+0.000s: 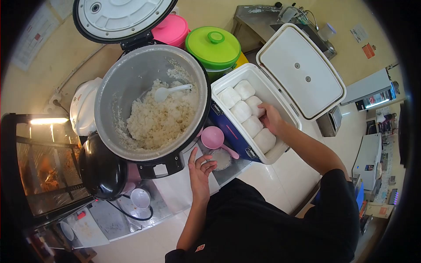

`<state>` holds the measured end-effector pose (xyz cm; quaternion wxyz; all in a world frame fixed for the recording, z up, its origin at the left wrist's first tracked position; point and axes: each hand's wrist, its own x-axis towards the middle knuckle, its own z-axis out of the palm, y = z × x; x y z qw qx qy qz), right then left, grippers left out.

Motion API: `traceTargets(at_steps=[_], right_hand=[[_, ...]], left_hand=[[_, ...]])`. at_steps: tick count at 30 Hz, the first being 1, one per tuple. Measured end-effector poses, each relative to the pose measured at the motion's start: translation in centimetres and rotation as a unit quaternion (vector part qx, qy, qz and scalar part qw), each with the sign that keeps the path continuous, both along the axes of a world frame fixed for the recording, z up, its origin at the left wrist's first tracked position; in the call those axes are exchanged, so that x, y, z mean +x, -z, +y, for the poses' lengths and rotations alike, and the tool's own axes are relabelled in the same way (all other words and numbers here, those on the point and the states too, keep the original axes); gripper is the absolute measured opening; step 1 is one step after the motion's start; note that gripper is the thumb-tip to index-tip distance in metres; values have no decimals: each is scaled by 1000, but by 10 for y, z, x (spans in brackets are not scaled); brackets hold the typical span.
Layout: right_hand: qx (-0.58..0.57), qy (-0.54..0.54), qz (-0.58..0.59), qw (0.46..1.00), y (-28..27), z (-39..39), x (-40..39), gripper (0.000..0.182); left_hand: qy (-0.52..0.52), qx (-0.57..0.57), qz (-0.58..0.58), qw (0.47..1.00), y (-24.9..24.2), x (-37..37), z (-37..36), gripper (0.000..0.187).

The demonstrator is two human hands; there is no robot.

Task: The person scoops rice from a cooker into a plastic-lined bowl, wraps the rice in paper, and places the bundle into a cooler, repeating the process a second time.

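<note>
A large open rice cooker (151, 105), half full of cooked rice with a white paddle (171, 91) in it, fills the centre. At twelve o'clock stand a pink lidded pot (172, 29) and a green lidded pot (213, 45). At nine o'clock is a lit glass display case (41, 164).

A steel surface (173, 193) is seen below the camera, on which a large open rice cooker (151, 103) with cooked rice is stood. Just beside it, an open white and blue cooler box (245, 144) is placed. A black lid (103, 168), a pink scoop (213, 138) and a small white cup (140, 198) are also noted on the surface.
</note>
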<state>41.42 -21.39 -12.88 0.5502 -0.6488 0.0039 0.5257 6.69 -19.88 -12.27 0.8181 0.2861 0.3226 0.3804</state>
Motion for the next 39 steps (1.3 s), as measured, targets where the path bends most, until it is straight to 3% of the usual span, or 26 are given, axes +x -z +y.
traceTargets(at_steps=[2,5,8,12,14,16,19,23,29,35,37,39], right_hand=[[-28,10,-58,998,5,1,-3,61],[-14,47,-26,998,7,14,-2,50],[-33,44,34,998,-14,26,-8,51],[-62,-35,-94,993,-22,10,-2,49],[-62,-58,-144,986,-25,-8,-2,43],[-38,-27,-99,994,-20,-14,-2,37],[-2,-1,-69,998,-9,-13,0,31],[31,-9,-54,998,4,-7,7,28],[63,-26,-40,997,25,0,19,29],[27,-69,-54,996,5,-5,20,25],[-29,-82,-107,990,-46,-14,10,30],[32,-72,-184,980,-85,-32,-2,33]], left_hand=[[-7,-8,12,1000,1,-2,1,70],[-13,-8,15,1000,6,-5,2,69],[4,17,35,999,9,2,-2,62],[65,132,113,983,-3,19,-4,53],[73,286,176,939,-14,35,-6,51],[98,458,219,856,-34,52,2,50],[160,598,226,753,-42,79,-1,49],[141,627,295,707,-28,92,-11,44],[134,614,288,722,-20,95,-16,42],[146,608,268,733,-23,91,-12,38],[123,539,242,797,-12,74,-17,39],[91,467,257,841,16,45,-24,40]])
